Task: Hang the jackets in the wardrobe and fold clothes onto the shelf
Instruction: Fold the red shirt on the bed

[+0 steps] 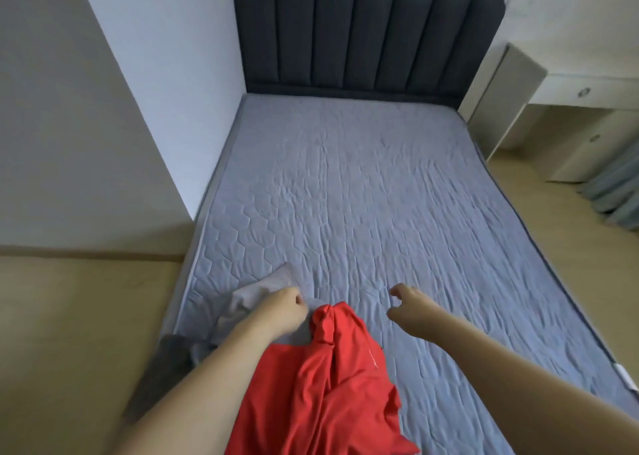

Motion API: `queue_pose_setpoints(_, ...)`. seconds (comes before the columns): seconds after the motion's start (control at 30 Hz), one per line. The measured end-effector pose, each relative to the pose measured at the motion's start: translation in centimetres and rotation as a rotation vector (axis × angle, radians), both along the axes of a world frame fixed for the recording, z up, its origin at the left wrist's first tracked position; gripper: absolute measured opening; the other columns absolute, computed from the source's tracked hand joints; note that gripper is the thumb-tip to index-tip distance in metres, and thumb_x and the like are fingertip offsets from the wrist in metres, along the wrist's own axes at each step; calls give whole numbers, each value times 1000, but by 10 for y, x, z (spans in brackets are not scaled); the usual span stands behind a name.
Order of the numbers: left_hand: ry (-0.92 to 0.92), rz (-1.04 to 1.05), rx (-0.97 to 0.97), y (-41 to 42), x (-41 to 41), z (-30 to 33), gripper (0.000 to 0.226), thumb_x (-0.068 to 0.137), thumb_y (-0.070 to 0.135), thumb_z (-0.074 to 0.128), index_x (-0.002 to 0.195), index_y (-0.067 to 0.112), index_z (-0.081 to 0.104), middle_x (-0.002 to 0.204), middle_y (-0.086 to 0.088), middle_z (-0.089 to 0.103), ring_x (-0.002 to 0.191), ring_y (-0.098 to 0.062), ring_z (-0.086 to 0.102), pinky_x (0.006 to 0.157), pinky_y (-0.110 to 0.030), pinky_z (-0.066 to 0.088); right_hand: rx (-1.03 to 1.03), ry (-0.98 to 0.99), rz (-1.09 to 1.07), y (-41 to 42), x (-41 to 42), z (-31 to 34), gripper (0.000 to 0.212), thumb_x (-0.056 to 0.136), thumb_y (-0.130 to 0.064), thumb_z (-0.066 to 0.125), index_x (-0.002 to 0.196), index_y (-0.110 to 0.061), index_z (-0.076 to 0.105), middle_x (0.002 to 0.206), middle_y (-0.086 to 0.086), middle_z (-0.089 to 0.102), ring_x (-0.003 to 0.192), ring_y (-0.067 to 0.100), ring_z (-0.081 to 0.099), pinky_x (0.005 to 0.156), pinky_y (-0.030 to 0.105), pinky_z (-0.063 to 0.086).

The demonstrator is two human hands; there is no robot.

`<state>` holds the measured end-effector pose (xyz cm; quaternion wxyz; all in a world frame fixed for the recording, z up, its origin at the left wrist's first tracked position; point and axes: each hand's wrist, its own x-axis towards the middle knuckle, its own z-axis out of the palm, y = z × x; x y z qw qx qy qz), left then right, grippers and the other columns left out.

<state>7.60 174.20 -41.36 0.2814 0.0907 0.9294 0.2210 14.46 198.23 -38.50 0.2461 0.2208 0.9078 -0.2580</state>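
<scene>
The mattress cover [363,195] is quilted cloth – matt, pale blue-grey, stitched in a hexagon pattern and finely wrinkled. The headboard [370,36] is dark grey upholstery, matt, padded in vertical channels. The red garment [332,385] is thin, smooth fabric with a faint sheen, bunched into folds. The grey garment [256,293] is soft matt cloth. The floor [76,333] looks like smooth, pale wood-toned boards. The bedside cabinet [587,136] has a smooth, matt off-white finish – its small round pulls glint like metal.

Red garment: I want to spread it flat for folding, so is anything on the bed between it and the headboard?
Nothing visible. The mattress beyond the red garment lies bare up to the headboard. The grey garment, gripped by the left hand, lies off to its left.
</scene>
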Motion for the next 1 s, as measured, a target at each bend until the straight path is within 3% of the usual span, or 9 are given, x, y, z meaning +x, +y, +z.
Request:
queue_pose_setpoints(0.13,-114,120,22,71,1,-102,15,91,26,51,98,15,60,115,-12,65,108,-28,60,79,-30,42,-105,-98,11,40,-17,-120,57,90,-17,54,145,-10,37,145,12,41,122,25,51,90,28,44)
queue_pose_setpoints(0.27,-95,297,-195,109,11,-189,60,88,37,60,133,2,43,138,-20,53,127,-35,52,100,-37,43,-328,-275,-94,50,4,-238,62,85,-11,61,141,-4,36,127,12,53,110,23,57,88,31,48)
queue_pose_setpoints(0.37,-110,364,-225,119,27,-213,44,88,35,59,117,2,56,124,-22,62,115,-35,60,89,-37,47,-417,-419,-167,53,32,-302,78,79,-12,71,140,-2,23,110,9,58,92,19,60,74,28,50)
queue_pose_setpoints(0.43,-177,370,-115,115,40,-212,25,85,31,62,89,6,63,97,-16,69,89,-30,66,68,-33,45,-426,-500,-140,52,46,-322,42,81,-16,72,114,-5,47,86,8,57,64,15,54,56,25,44)
queue_pose_setpoints(0.5,-284,441,146,110,55,-199,28,77,33,67,80,5,64,80,-8,70,72,-25,65,64,-30,43,-341,-499,38,55,54,-327,15,89,-21,63,78,-12,57,84,9,59,62,17,55,58,24,46)
queue_pose_setpoints(0.63,-305,720,634,106,78,-138,17,80,28,65,91,29,78,94,2,77,90,-12,72,82,-29,51,-172,-349,200,68,58,-306,32,90,-17,46,115,-6,62,119,16,64,109,30,62,85,32,49)
queue_pose_setpoints(0.7,-229,888,699,105,92,-106,21,85,19,62,81,28,80,88,2,77,83,-7,71,75,-24,51,-233,-278,164,79,55,-273,27,87,-26,50,102,-11,66,101,10,67,94,27,64,76,29,48)
queue_pose_setpoints(0.83,-294,1080,1005,104,120,-40,27,93,20,57,113,11,72,113,-15,71,101,-22,70,92,-35,54,-613,-210,-119,108,47,-181,16,55,-29,61,63,-15,62,52,1,49,43,14,45,42,20,33)
queue_pose_setpoints(1.0,-310,1071,1323,141,140,52,26,95,30,52,102,29,77,111,-8,73,98,-19,71,69,-33,59,-842,-219,-339,158,40,-63,15,74,-1,49,73,-7,62,65,15,59,51,26,55,54,31,49)
